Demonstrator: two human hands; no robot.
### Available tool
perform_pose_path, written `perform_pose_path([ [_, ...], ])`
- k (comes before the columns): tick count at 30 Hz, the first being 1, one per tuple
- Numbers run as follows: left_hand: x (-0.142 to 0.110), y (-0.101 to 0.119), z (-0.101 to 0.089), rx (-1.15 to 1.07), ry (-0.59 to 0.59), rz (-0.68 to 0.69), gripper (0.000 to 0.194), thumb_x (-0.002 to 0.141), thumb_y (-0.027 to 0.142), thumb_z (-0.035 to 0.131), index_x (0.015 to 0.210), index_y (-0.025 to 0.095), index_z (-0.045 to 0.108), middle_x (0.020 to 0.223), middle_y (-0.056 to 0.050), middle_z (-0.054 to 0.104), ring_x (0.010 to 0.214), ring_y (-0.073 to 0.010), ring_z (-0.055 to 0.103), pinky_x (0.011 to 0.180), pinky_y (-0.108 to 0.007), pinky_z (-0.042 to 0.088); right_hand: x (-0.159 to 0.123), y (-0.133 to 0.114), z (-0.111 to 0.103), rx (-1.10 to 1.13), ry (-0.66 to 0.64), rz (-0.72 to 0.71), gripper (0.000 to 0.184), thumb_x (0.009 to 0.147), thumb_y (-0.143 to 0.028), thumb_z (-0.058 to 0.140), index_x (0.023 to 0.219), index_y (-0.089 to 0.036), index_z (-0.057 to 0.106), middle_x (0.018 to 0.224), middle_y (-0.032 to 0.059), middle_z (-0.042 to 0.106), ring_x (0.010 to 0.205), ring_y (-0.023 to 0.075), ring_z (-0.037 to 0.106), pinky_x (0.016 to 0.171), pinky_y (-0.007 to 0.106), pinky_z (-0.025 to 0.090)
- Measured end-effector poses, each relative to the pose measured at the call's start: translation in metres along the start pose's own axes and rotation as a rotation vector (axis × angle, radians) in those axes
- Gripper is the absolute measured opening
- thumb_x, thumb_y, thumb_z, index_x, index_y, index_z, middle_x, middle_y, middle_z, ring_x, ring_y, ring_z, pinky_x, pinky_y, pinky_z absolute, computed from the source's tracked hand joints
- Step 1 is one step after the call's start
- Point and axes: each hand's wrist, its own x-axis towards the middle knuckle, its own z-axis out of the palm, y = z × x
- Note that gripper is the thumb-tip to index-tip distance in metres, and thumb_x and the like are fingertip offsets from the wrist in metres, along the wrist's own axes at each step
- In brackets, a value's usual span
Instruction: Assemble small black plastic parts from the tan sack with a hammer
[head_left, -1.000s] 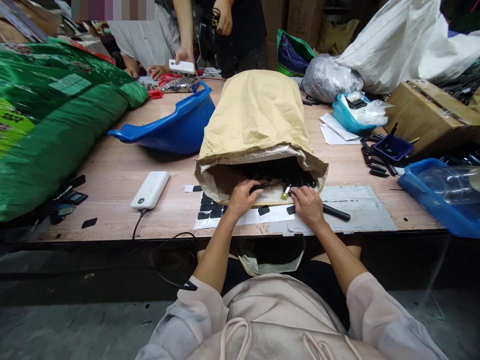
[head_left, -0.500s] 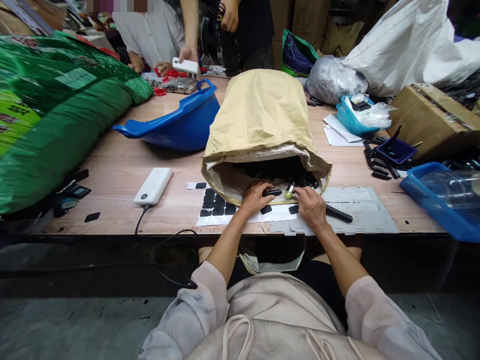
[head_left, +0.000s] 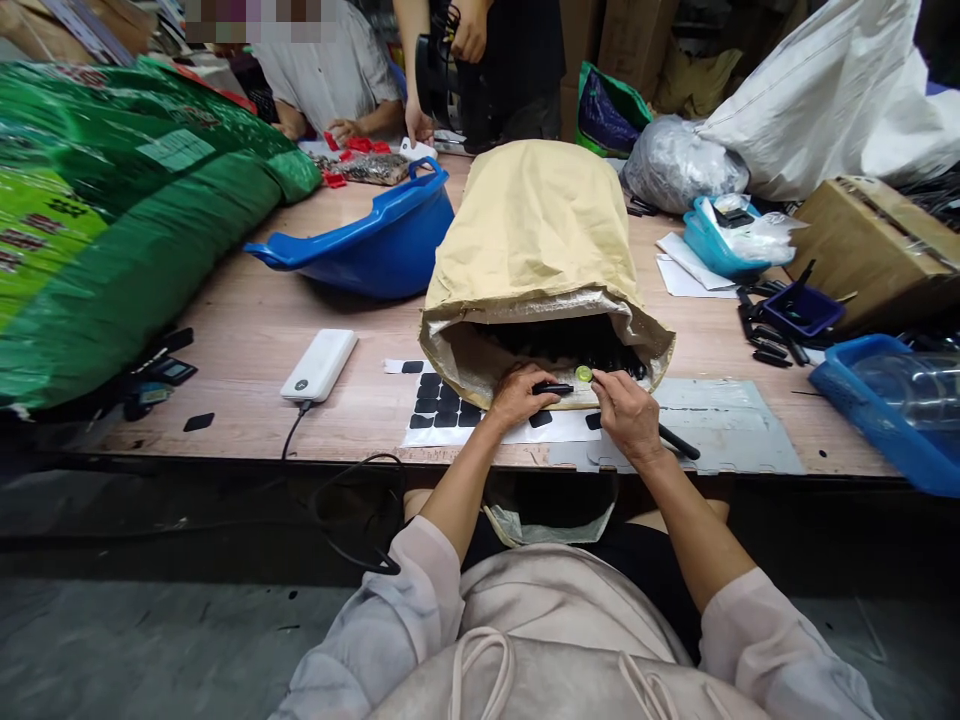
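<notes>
My left hand [head_left: 517,395] is closed around a short black cylindrical piece [head_left: 553,388] that points right, at the mouth of a tan woven sack [head_left: 536,220]. Facing it from the right, my right hand [head_left: 628,412] pinches a small part with a round yellow-green face [head_left: 583,374]. A narrow gap separates the two parts. Dark pieces heaped inside the sack are too shadowed to name. Under my right wrist lies a black rod-like tube [head_left: 679,442]. A white sheet of black rounded-square stickers [head_left: 448,405] is partly beneath the sack's lip.
To the left are a white power bank [head_left: 320,365] with a cable, a blue basin [head_left: 367,250] and a large green sack [head_left: 150,220]. On the right stand a blue tray [head_left: 862,390], a cardboard box [head_left: 877,235] and a turquoise basket [head_left: 716,240]. Two people are across the table.
The part in my right hand has turned, so its round yellow-green face shows toward me. Across the table, a person's hand has lowered a white power bank to the tabletop. The view has shifted slightly.
</notes>
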Motion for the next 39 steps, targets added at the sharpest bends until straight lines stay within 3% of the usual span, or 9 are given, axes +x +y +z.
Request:
perform_pose_path([
  [8, 0.001, 0.001, -0.001, -0.032, -0.021, -0.051, 0.023, 0.075, 0.02, 0.087, 0.097, 0.024, 0.083, 0.101, -0.002, 0.076, 0.104, -0.0232, 0.066, 0.097, -0.033, 0.05, 0.007, -0.011, 0.007, 0.214, -0.057, 0.088, 0.028, 0.104, -0.033, 0.052, 0.116, -0.024, 0.075, 0.104, 0.0065, 0.077, 0.094, 0.0192, 0.072, 0.082, 0.029, 0.056],
  [14, 0.002, 0.002, -0.003, -0.029, -0.043, -0.055, 0.019, 0.075, 0.022, 0.086, 0.093, 0.025, 0.083, 0.095, -0.001, 0.074, 0.104, -0.0233, 0.064, 0.097, -0.033, 0.049, 0.007, -0.017, 0.01, 0.227, -0.118, 0.063, 0.027, 0.104, -0.031, 0.051, 0.115, -0.024, 0.075, 0.103, 0.0067, 0.077, 0.094, 0.0198, 0.071, 0.084, 0.031, 0.056],
  [21, 0.004, 0.001, -0.004, -0.049, -0.075, -0.034, 0.011, 0.074, 0.021, 0.085, 0.084, 0.021, 0.08, 0.089, -0.002, 0.071, 0.094, -0.0213, 0.063, 0.087, -0.031, 0.049, 0.006, -0.027, 0.011, 0.184, -0.095, -0.025, 0.029, 0.107, -0.029, 0.048, 0.122, -0.025, 0.072, 0.105, 0.0062, 0.075, 0.095, 0.0176, 0.071, 0.085, 0.028, 0.055],
  [25, 0.005, -0.001, -0.002, -0.092, -0.061, -0.032, 0.014, 0.073, 0.022, 0.085, 0.086, 0.021, 0.082, 0.088, -0.001, 0.07, 0.088, -0.0189, 0.064, 0.084, -0.029, 0.05, 0.004, -0.026, 0.012, 0.102, -0.137, -0.045, 0.026, 0.105, -0.029, 0.051, 0.116, -0.026, 0.074, 0.094, 0.0036, 0.074, 0.085, 0.0165, 0.069, 0.075, 0.026, 0.053],
  [31, 0.004, -0.002, 0.001, -0.101, -0.036, -0.07, 0.017, 0.073, 0.021, 0.085, 0.09, 0.023, 0.084, 0.091, -0.002, 0.072, 0.093, -0.0204, 0.065, 0.089, -0.031, 0.052, 0.003, -0.022, 0.002, 0.144, -0.063, -0.003, 0.028, 0.107, -0.029, 0.048, 0.121, -0.025, 0.072, 0.106, 0.0054, 0.076, 0.097, 0.0169, 0.071, 0.084, 0.026, 0.055],
  [35, 0.004, -0.003, 0.002, -0.076, -0.026, -0.069, 0.018, 0.073, 0.022, 0.085, 0.091, 0.024, 0.085, 0.091, -0.002, 0.073, 0.096, -0.0216, 0.066, 0.091, -0.032, 0.053, -0.003, -0.017, 0.003, 0.104, -0.102, -0.006, 0.026, 0.105, -0.03, 0.051, 0.117, -0.026, 0.074, 0.097, 0.0036, 0.076, 0.088, 0.0166, 0.07, 0.075, 0.026, 0.053],
  [39, 0.003, -0.002, 0.001, -0.058, -0.042, -0.076, 0.018, 0.075, 0.024, 0.084, 0.092, 0.024, 0.084, 0.095, -0.002, 0.074, 0.099, -0.0227, 0.066, 0.094, -0.034, 0.052, 0.0, -0.008, 0.003, 0.117, -0.064, 0.021, 0.027, 0.106, -0.031, 0.051, 0.118, -0.024, 0.074, 0.101, 0.0044, 0.076, 0.091, 0.0166, 0.07, 0.078, 0.026, 0.052],
])
